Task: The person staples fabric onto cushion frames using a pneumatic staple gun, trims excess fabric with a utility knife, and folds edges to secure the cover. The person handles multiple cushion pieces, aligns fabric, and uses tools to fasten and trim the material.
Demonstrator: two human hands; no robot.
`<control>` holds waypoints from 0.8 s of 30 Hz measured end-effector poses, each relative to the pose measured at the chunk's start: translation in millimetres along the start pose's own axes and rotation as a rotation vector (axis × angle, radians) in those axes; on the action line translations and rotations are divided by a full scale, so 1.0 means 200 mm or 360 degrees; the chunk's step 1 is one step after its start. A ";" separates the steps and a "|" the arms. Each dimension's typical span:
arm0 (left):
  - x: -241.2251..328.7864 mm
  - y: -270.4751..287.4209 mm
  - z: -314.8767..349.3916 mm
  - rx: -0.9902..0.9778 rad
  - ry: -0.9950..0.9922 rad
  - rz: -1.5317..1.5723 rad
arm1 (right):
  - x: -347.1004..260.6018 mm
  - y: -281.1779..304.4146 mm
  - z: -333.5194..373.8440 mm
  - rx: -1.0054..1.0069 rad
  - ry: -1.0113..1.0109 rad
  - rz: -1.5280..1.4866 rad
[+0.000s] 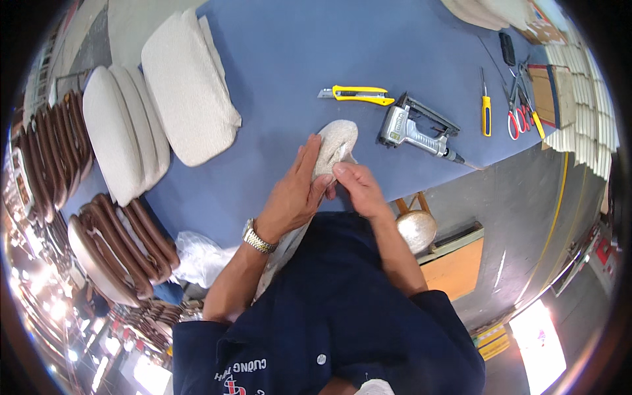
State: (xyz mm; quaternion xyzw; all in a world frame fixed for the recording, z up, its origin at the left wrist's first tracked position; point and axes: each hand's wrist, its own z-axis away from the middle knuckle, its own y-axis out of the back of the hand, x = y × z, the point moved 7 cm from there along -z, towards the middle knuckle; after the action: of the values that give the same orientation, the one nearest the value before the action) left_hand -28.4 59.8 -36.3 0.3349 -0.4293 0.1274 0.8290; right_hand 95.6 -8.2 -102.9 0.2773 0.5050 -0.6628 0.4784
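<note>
At the near edge of the blue table (283,59) I hold a cream fabric-covered pad (339,136) on its edge, its rounded end pointing away from me. My left hand (293,194), with a metal watch on the wrist, lies along the pad's left side and grips it. My right hand (361,189) is closed, with thumb and fingers pinching the cover fabric at a fold on the pad's right side. The pad's lower part is partly hidden behind my hands and left forearm. Just beyond the pad are a yellow utility knife (359,95) and a silver staple gun (411,130).
Cream pads (187,89) lie at the left, with brown-and-cream padded pieces (118,243) nearer me. A clear plastic bag (203,258) sits beside them. On the right are a yellow screwdriver (486,117), red-handled scissors (513,124) and a round-topped stool (417,232) below the table edge.
</note>
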 end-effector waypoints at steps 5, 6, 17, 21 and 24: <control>0.04 -0.03 0.02 0.0260 -0.0098 -0.0316 | -0.32 0.74 0.19 0.1074 0.0297 0.1740; 0.06 -0.03 0.01 0.0279 -0.0104 -0.0345 | -0.27 0.82 0.15 0.1055 0.0214 0.2018; 0.09 -0.07 0.04 0.0463 -0.0012 -0.0605 | -0.49 0.87 0.15 0.0612 -0.0178 0.1731; 0.10 -0.10 0.03 0.0466 0.0018 -0.0613 | -0.67 0.38 0.40 0.0518 0.0052 0.0881; 0.09 -0.11 0.03 0.0472 0.0027 -0.0583 | -0.81 0.06 0.31 0.0106 0.0630 0.1594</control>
State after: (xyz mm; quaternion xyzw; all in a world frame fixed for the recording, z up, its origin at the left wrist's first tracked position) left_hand -10.6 38.1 -28.0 0.5244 -0.3308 0.0393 0.7836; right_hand 176.9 -9.0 51.6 0.6189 0.3702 -0.3041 0.6225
